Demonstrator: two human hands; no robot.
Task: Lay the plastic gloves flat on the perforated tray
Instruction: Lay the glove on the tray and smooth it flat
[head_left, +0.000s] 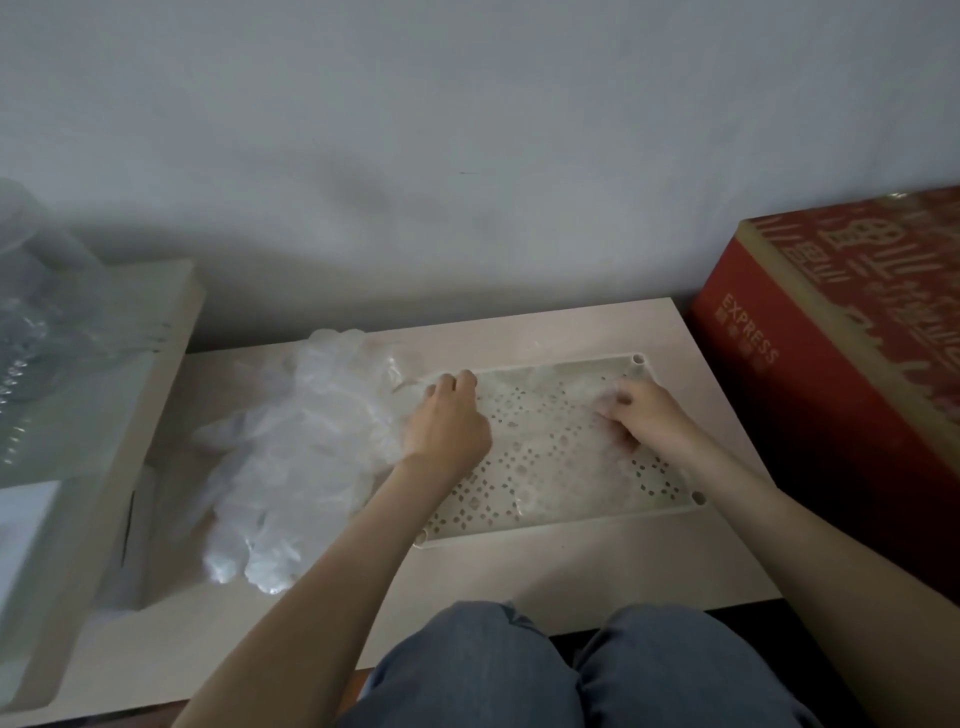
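Observation:
A cream perforated tray (631, 512) lies on the low table in front of me. A thin clear plastic glove (540, 395) is spread over its far half. My left hand (447, 421) sits at the tray's far left corner with its fingers curled, pinching the glove's edge. My right hand (641, 415) is on the tray's right side, fingers bent down onto the glove there. A loose pile of clear plastic gloves (296, 452) lies on the table left of the tray.
A red cardboard box (831, 374) stands against the table's right edge. On the left a raised white board (156, 332) carries clear plastic packaging (47, 332). The wall is just behind the table. My knees are at the near edge.

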